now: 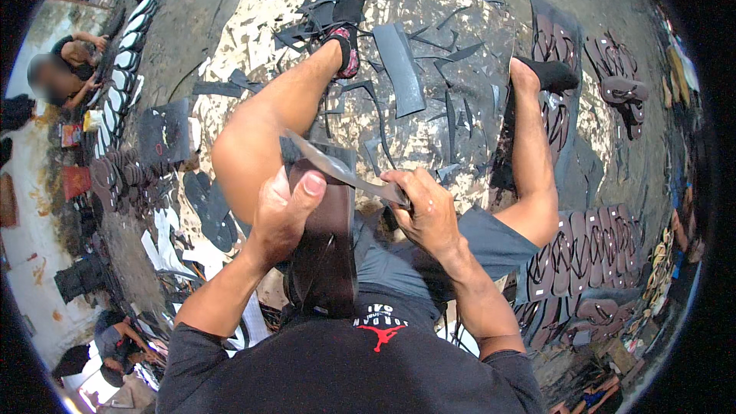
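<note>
A dark brown sandal sole (326, 245) rests lengthwise on my lap. My left hand (277, 218) is closed on its far end, thumb on top. In my right hand (425, 215) is a knife (330, 162), its handle wrapped by my fingers. The long grey blade slants to the upper left across the sole's far end, just beyond my left thumb. Whether its edge touches the sole I cannot tell. Part of a dark sheet piece (341, 155) shows behind the blade, close to my left knee.
Black rubber offcuts (452, 111) and a larger grey strip (400, 69) litter the ground sheet between my legs. Rows of brown sandals (583, 253) lie at right. Dark sandals (211, 211) and white soles (130, 40) lie at left. Another person (65, 69) sits at the far left.
</note>
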`<state>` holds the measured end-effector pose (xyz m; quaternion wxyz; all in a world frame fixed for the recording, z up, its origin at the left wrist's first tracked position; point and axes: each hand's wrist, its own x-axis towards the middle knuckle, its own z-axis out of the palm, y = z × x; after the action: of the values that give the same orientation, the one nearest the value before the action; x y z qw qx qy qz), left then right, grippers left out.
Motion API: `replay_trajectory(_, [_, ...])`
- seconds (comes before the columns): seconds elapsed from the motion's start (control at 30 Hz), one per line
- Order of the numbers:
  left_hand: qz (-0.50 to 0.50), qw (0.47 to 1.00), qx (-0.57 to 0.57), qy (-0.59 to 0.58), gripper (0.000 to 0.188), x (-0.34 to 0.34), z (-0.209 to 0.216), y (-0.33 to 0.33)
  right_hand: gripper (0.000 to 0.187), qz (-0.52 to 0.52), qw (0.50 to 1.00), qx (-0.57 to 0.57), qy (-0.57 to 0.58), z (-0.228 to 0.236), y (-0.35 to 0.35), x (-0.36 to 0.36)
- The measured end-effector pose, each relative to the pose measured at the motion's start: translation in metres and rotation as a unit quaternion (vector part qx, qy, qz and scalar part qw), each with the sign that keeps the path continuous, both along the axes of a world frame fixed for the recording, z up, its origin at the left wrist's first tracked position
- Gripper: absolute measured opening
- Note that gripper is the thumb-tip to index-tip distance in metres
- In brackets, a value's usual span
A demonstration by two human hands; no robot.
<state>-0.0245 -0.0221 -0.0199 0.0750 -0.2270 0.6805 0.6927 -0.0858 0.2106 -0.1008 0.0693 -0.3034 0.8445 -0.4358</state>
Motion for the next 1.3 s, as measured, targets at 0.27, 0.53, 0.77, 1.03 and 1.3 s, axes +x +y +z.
replay_trajectory(0.27, [-0.130,0.987,0.098,-0.011,0.036,0.001,0.009,-0.007,0.027,0.214,0.968,0.098,-0.081,0.087,-0.010,-0.062])
replay_trajectory(0.53, [-0.141,0.969,0.201,-0.028,0.036,-0.004,0.004,0.000,0.029,0.358,0.911,0.120,-0.165,0.106,-0.024,-0.101])
replay_trajectory(0.77, [-0.253,0.940,0.198,-0.113,0.042,-0.021,0.019,0.006,0.038,0.421,0.886,0.109,-0.159,0.096,-0.030,-0.116])
replay_trajectory(1.03, [-0.070,0.862,0.478,0.156,0.073,-0.033,0.041,-0.001,0.056,-0.062,0.989,-0.112,-0.080,0.057,0.049,-0.079])
replay_trajectory(1.3, [0.185,0.950,0.129,0.218,0.050,-0.052,-0.045,0.057,0.028,-0.038,0.968,-0.115,-0.218,0.051,-0.003,-0.014])
